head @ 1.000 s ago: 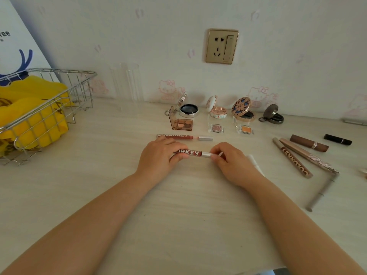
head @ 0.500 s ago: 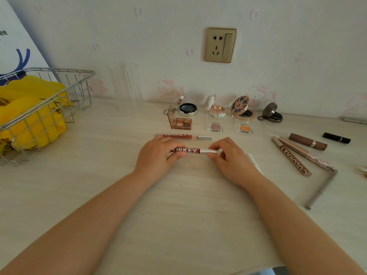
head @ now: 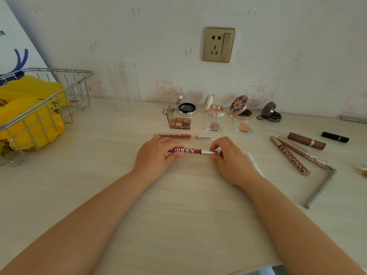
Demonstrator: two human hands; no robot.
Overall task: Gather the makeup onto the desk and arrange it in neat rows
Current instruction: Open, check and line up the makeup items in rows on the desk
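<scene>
Little has moved since the earlier frame: both hands stay on the same red lip-gloss tube with a silver cap [head: 191,151], which has shifted only slightly and now lies level, parallel to the desk's back edge. The left hand [head: 156,155] pinches the tube's red end between thumb and curled fingers. The right hand [head: 231,157] pinches the silver cap between thumb and fingertips. The tube rests near the middle of the pale wood-grain desk [head: 178,225].

Just behind it lies a matching brown-red lip-gloss tube with a silver cap [head: 181,135], also parallel to the back edge. Behind that, toward the back edge, stand four open round compacts in a row, beginning with a silver compact with a dark pan [head: 186,109], and in front of them three small clear-cased eyeshadow pans, including a brown four-shade palette [head: 181,123].

Toward the right edge lie loose pieces: a brown lipstick tube [head: 306,140], a black lipstick tube [head: 335,136], and several slim brown pencils [head: 292,156]. A white stick [head: 254,163] lies partly under the right wrist.

At the left edge sits a wire basket [head: 49,108] holding yellow cloth [head: 25,108].
</scene>
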